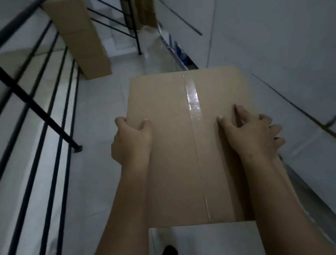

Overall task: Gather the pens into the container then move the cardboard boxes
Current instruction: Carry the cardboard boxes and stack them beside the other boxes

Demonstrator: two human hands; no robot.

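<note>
You are holding a sealed cardboard box (184, 146) out in front of you, above the pale tiled floor (98, 172). Your left hand (131, 142) grips its left edge: the thumb lies on the top face and the fingers curl down over the side. Your right hand (251, 133) rests on the top near the right edge, thumb and forefinger spread flat on the cardboard, the other fingers bent over the edge, so it too is grasping the box. Between your two thumbs a strip of clear tape (195, 125) runs along the top seam, away from you. No print, label or brand can be read on the box. Beyond your left fingers a stack of cardboard boxes (81, 37) stands beside the black railing (32, 101). Beyond your right fingers is a white wall (275, 30).
</note>
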